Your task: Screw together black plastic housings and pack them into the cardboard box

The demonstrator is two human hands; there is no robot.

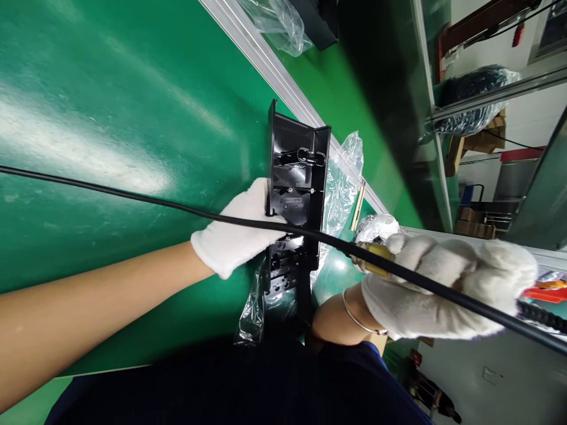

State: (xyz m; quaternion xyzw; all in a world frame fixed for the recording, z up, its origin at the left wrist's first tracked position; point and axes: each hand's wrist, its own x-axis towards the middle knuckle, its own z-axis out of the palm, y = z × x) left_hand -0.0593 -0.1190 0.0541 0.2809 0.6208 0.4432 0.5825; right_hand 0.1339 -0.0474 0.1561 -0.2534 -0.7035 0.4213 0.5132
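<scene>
My left hand (239, 233), in a white glove, grips the edge of a black plastic part (296, 171) standing on the green work surface (110, 88). The part is a ribbed tray-like housing with clips inside. A clear plastic bag (343, 177) lies under and behind it. My right hand (443, 289), also in a white glove, is closed round a yellow-handled tool (376, 260) just right of the part. A black cable (133, 192) runs from the left edge across my left hand to the tool and on past my right hand.
An aluminium rail (266, 59) borders the green surface. Another clear bag (279, 20) lies beyond it at the top. A thin yellowish stick (358, 206) rests by the rail near the bag. Shelving with bagged black items (478, 88) stands at the right.
</scene>
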